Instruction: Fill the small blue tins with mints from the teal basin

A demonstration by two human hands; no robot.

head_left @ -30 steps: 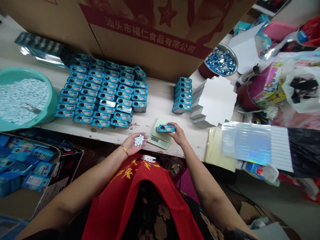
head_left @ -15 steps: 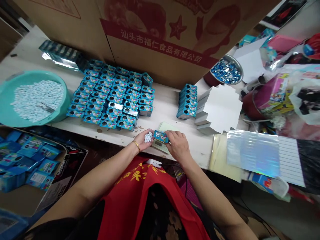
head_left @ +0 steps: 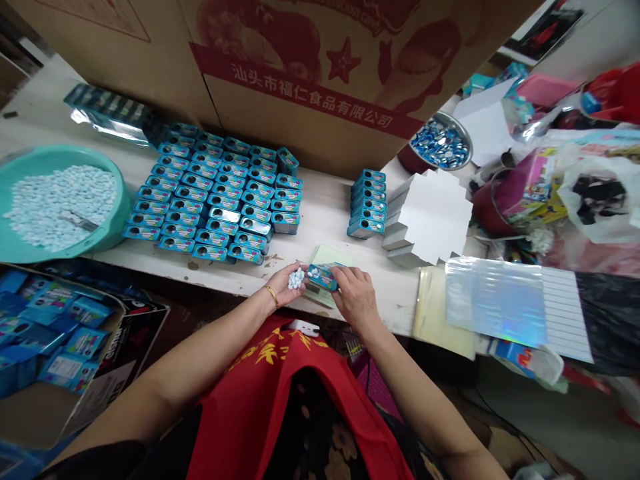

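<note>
My left hand (head_left: 281,287) is cupped palm up, with a small heap of white candies (head_left: 296,279) in it. Between the thumb and fingers of my right hand (head_left: 358,293) is a small blue candy box (head_left: 323,277), its left end beside the left fingertips. White candies show at that end. Under both hands lies a pale green flat device (head_left: 327,256), like a small scale, partly hidden. Many similar blue boxes (head_left: 220,187) stand in close rows to the left. A shorter row of blue boxes (head_left: 367,208) stands to the right.
A turquoise basin (head_left: 113,227) of white candies with a metal scoop is at the left. A large carton (head_left: 300,127) stands behind. White cut card (head_left: 433,217) and a bowl (head_left: 467,143) of blue-silver pieces are at the right. An open box (head_left: 115,327) of blue packs sits lower left.
The whole view has shifted slightly, so the table things appear a little further left. Both hands keep their hold, and the blue box tilts slightly more beside the candies.
</note>
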